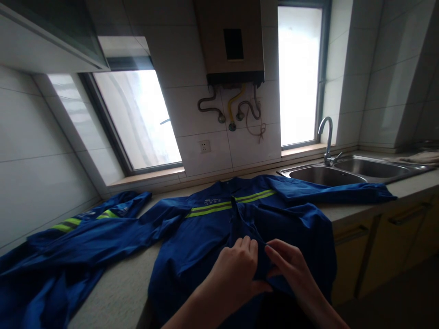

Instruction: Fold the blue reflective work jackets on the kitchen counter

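A blue work jacket [206,228] with a yellow-green reflective stripe lies spread front-up on the counter [120,292], its sleeves stretched out to both sides. My left hand [236,269] pinches the jacket's front placket near the hem, fingers closed on the cloth. My right hand [291,269] grips the opposite front edge right beside it, fingers curled on the fabric. The two hands nearly touch at the jacket's centre opening. The hem hangs over the counter's front edge.
A second blue garment [68,246] with reflective stripes lies crumpled at the left of the counter. A double steel sink [343,172] with a tap [327,137] sits at the right. Cabinet fronts [377,242] drop below the counter. A water heater [233,41] hangs on the tiled wall.
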